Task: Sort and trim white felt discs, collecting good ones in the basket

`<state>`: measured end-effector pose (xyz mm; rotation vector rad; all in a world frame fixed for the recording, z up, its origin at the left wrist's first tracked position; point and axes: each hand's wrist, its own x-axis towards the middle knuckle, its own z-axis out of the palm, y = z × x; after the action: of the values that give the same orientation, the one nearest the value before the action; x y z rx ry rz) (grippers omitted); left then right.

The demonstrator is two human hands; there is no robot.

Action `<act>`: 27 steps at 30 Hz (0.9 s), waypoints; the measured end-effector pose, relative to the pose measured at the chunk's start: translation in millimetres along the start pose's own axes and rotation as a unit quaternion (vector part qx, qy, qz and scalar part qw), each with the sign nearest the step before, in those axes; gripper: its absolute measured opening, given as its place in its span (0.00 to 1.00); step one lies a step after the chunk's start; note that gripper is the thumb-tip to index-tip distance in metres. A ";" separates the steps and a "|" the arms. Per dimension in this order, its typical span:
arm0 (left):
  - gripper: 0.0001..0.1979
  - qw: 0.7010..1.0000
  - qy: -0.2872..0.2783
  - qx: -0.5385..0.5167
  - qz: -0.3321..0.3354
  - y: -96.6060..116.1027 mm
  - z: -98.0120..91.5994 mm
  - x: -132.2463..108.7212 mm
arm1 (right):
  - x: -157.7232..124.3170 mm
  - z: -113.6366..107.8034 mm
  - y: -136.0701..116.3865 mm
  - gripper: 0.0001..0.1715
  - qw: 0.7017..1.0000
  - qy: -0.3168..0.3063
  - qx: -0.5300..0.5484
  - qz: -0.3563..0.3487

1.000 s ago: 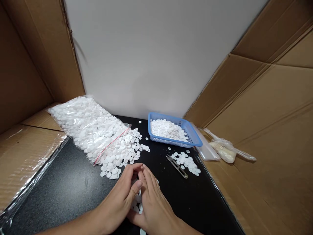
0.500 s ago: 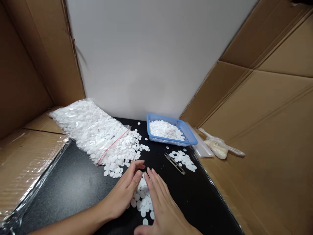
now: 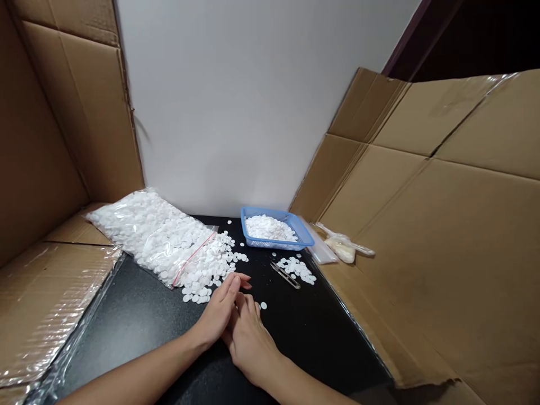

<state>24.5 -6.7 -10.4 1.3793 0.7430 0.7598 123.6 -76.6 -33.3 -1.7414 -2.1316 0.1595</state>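
Over the black tabletop [image 3: 312,337], my left hand [image 3: 219,315] and my right hand [image 3: 252,340] are cupped against each other. Their fingers curl inward around a heap of small white round discs, now hidden behind the palms. One loose white disc [image 3: 264,305] lies just right of my right fingertips. Beyond my left hand, more white discs [image 3: 198,291] spill from the mouth of a clear zip bag [image 3: 147,233] with a red seal line.
A blue basket [image 3: 276,244] heaped with white discs stands at the back. In front of it lie thread snips [image 3: 287,277] beside a small scatter of discs [image 3: 298,270]. Plastic bags [image 3: 323,250] rest at right. Cardboard walls [image 3: 422,236] flank the table.
My right hand has curled in and turned toward my left hand, closing around the discs that showed between them. The camera view has shifted, so the scene sits slightly lower and further left.
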 end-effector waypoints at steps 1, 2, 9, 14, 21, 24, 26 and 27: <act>0.28 1.000 0.001 -0.009 0.003 1.1 0.0 -0.1 | 1.0 0.5 -0.5 0.31 1.000 0.006 -0.017 -0.006; 0.28 1.000 0.001 -0.019 0.006 2.0 -0.2 0.2 | 2.6 1.1 -0.6 0.31 0.999 0.013 -0.032 -0.017; 0.29 0.996 0.019 -0.087 0.003 0.7 -6.9 7.3 | 18.6 12.5 15.0 0.07 0.987 0.064 -0.067 -0.131; 0.32 0.987 0.001 -0.157 -0.033 -3.3 -9.6 8.9 | 16.2 23.6 17.5 0.13 0.977 0.092 -0.047 -0.186; 0.29 0.973 0.028 -0.223 -0.046 -10.9 -9.2 10.7 | 101.2 -39.7 70.0 0.22 0.987 0.143 -0.001 -0.066; 0.29 0.978 0.022 -0.200 -0.048 -13.3 -9.9 10.2 | 165.6 -73.7 122.5 0.13 0.987 0.158 0.003 0.018; 0.29 0.985 0.013 -0.166 -0.047 -13.8 -10.1 8.9 | 194.5 -83.8 149.7 0.17 0.987 0.153 0.009 0.049; 0.29 0.988 0.006 -0.147 -0.046 -13.6 -10.1 8.3 | 202.6 -85.2 159.3 0.18 0.987 0.149 0.014 0.055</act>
<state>21.3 5.2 -24.7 1.0682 0.6688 0.7718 268.6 141.4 38.2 -1.7461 -1.8142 -0.0399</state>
